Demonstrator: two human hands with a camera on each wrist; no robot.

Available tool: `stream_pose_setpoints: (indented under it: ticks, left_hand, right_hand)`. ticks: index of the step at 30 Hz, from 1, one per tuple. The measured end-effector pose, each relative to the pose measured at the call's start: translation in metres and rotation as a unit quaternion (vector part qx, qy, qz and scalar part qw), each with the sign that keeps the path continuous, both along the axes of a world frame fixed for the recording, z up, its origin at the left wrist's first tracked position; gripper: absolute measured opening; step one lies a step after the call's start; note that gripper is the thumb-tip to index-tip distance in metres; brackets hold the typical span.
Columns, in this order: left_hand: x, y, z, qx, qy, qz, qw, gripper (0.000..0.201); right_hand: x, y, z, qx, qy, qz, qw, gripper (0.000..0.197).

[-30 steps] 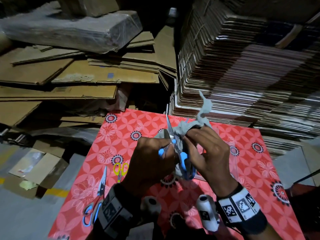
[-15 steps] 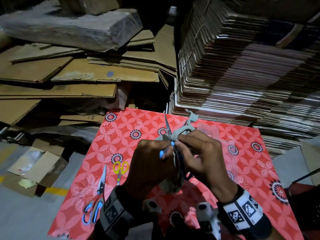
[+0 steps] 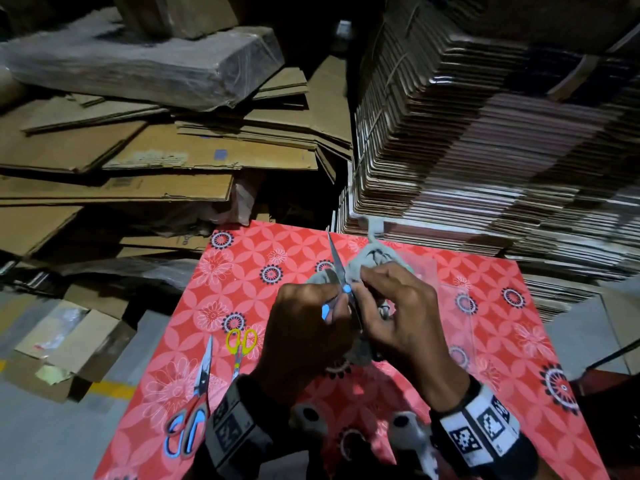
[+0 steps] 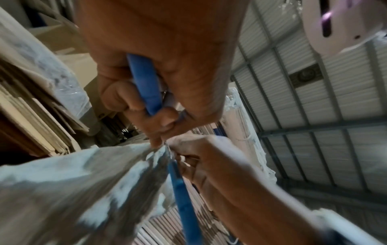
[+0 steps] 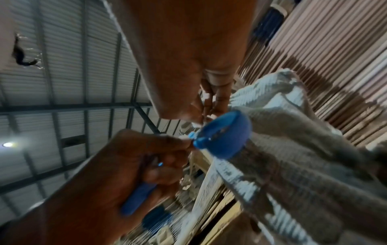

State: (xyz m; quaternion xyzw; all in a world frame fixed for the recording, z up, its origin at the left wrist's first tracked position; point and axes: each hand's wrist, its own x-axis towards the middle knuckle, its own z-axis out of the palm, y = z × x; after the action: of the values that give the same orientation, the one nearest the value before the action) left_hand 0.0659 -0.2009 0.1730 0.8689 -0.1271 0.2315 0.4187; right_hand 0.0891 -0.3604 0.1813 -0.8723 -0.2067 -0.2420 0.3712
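Observation:
Above the red patterned mat (image 3: 256, 271), my left hand (image 3: 332, 306) grips one blue handle (image 4: 144, 86) of a pair of scissors. Their steel blade (image 3: 336, 259) points up and away from me. My right hand (image 3: 363, 282) pinches a grey cloth (image 3: 374, 258) against the scissors near the pivot. The cloth bunches above my right fingers and hangs below both hands. In the right wrist view the other blue handle loop (image 5: 226, 134) lies against the cloth (image 5: 293, 132). The lower part of the scissors is hidden behind my hands in the head view.
A second pair of blue-handled scissors (image 3: 194, 410) and small yellow-handled scissors (image 3: 240, 344) lie on the mat's left part. Flattened cardboard sheets (image 3: 138, 157) pile up behind on the left. A tall stack of folded cartons (image 3: 485, 150) rises at the back right.
My right hand has moved up and left along the scissors with the cloth. The cloth's upper tail has dropped lower, and the blue handle loop is now covered in the head view.

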Motion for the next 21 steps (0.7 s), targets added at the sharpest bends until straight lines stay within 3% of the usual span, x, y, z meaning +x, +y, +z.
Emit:
stream_pose_setpoints:
  ticks: [8, 15, 21]
  left_hand:
    - [0.0, -0.001, -0.004, -0.001, 0.009, -0.008, 1.0, 0.037]
    - [0.0, 0.0, 0.001, -0.001, -0.017, -0.006, 1.0, 0.039]
    - [-0.002, -0.002, 0.005, 0.012, -0.015, -0.028, 0.999, 0.041]
  right_hand:
    - [0.022, -0.01, 0.016, 0.014, -0.001, -0.025, 1.0, 0.005]
    - [0.005, -0.007, 0.006, 0.001, 0.007, 0.028, 1.0, 0.008]
    - [0.02, -0.015, 0.022, 0.018, -0.024, -0.027, 0.999, 0.005]
